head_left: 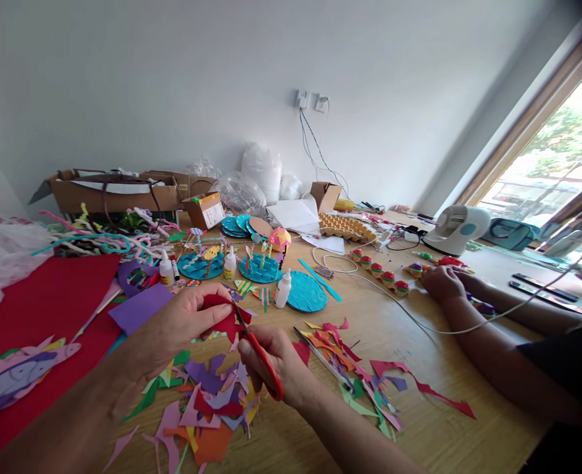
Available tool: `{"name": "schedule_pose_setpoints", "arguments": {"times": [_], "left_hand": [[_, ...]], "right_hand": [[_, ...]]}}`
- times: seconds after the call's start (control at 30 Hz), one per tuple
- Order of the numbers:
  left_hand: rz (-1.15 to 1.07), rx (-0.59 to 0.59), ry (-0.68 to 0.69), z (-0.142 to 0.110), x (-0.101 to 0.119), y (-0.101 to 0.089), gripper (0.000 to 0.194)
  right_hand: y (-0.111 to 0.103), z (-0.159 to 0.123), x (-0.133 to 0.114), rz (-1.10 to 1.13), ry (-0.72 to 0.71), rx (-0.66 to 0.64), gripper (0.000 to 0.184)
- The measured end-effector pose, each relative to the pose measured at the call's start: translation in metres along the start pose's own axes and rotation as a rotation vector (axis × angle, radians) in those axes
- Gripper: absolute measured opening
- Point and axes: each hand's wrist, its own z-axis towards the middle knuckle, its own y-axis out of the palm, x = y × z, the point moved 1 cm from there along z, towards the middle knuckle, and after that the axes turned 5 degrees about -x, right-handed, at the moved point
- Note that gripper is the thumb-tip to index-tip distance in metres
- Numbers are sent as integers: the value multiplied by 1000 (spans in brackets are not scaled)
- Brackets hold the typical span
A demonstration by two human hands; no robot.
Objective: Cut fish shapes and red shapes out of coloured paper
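My left hand [192,316] pinches a small piece of red paper [225,324], held above the table. Closed round the red handles of a pair of scissors [264,359] is my right hand [274,362], with the blades at the paper's edge. Below both hands lies a heap of coloured paper scraps [212,408]. A purple sheet [140,309] is just left of my left hand. Past my hands stand white glue bottles [282,289], beside a round blue disc [308,291].
Blue discs with paper fish [261,268] stand mid-table. A red sheet [49,283] covers the left side, with paper fish shapes [24,375] on it. Another person's hands [444,284] work at right near egg-carton pieces [377,270]. A white cable [409,319] crosses the table.
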Motion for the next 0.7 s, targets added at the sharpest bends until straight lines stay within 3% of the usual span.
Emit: {"name": "schedule_pose_setpoints", "arguments": {"times": [0.7], "left_hand": [[98,-62,-120,-9,16,-9,27]], "right_hand": [[1,0,1,-113,-28,10,52]]}}
